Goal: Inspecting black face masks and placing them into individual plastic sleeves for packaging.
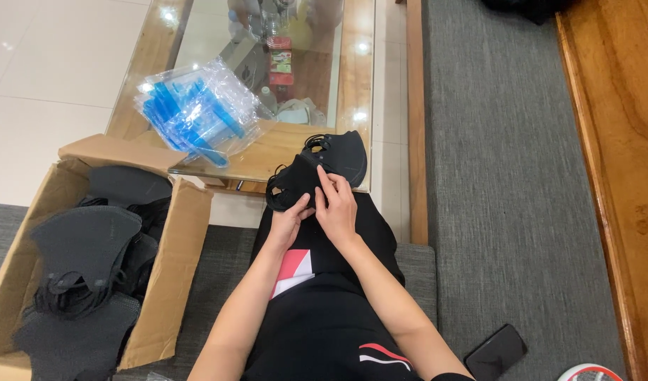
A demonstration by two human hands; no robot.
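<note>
A small stack of black face masks (331, 161) with ear loops rests on my knee, against the corner of the glass table. My left hand (290, 220) grips the stack's lower left edge, thumb on top. My right hand (336, 204) presses on the stack from the right, fingers pointing up over the masks. Both hands hold the same stack.
An open cardboard box (165, 271) at my left holds several more black masks (84, 247). A pile of clear plastic bags with blue strips (197, 109) lies on the wood-framed glass table (357, 77). A black phone (494, 351) lies on the grey sofa seat (500, 176) at my right.
</note>
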